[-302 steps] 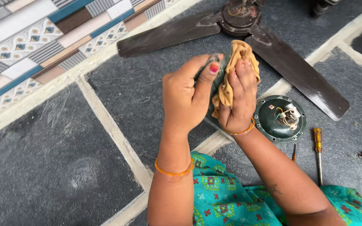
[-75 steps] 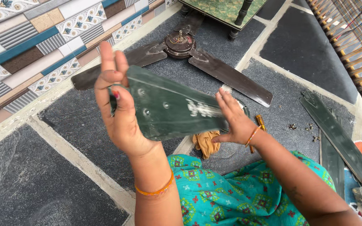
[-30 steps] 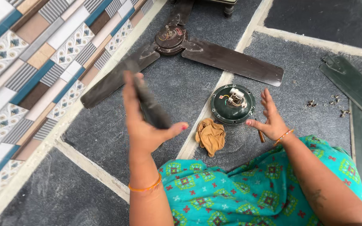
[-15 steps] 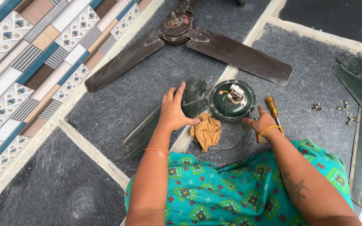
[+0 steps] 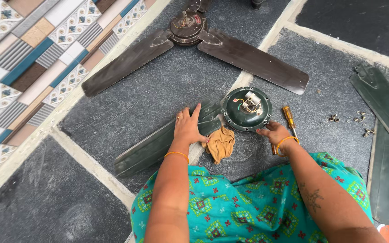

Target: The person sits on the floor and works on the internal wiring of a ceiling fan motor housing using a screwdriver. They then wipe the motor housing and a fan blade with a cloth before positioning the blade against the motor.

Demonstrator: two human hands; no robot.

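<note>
Blade: green fan blade (image 5: 158, 143) is lying flat on the grey floor (image 5: 127, 112), running from 8 o'clock up toward centre, its bracket end reaching the motor hub (image 5: 247, 109).
Left hand: left hand (image 5: 188, 128) is resting palm-down on the blade near the bracket end, fingers spread and flat; pressing rather than gripping.
Right hand: right hand (image 5: 273, 132) is lying at the hub's 5 o'clock edge, fingers loosely curled, tips touching or just beside the rim; I cannot tell if it is gripping anything.
Hub: round, green, open side up, wires showing; judged heavy and rigid.
Blade handling: judged thin sheet metal, light, stiff along its length but springy; edges possibly sharp, surface smooth. Best taken at the bracket end, second support mid-length.
Cloth: tan cloth (image 5: 220, 144) is lying crumpled between the hands, soft, touching the blade edge.
Nearby: screwdriver (image 5: 289, 120) just beside the right hand; loose screws (image 5: 347, 120) at 3 o'clock; brown fan (image 5: 190, 31) at 12 o'clock; more green blades (image 5: 383, 117) at far right.
</note>
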